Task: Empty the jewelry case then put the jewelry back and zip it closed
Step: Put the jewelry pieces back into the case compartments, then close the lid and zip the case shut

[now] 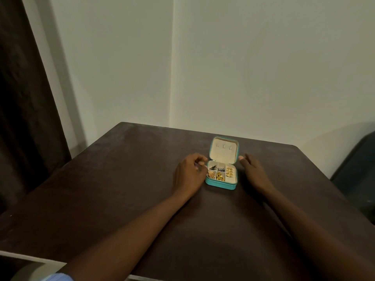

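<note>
The jewelry case (222, 163) stands open near the far edge of the tabletop (121, 189), jewelry (220, 173) in its compartments. Your left hand (189, 173) curls against its left edge; whether that grip pinches anything cannot be told. Your right hand (252, 171) rests beside it, fingers relaxed.

Jewelry (220, 173) in case (221, 184) compartments too small to identify piece by piece. Left hand (189, 173) covers case left edge; contact unclear. Chair (357, 171) cut by right edge. Both elbows out of frame.
</note>
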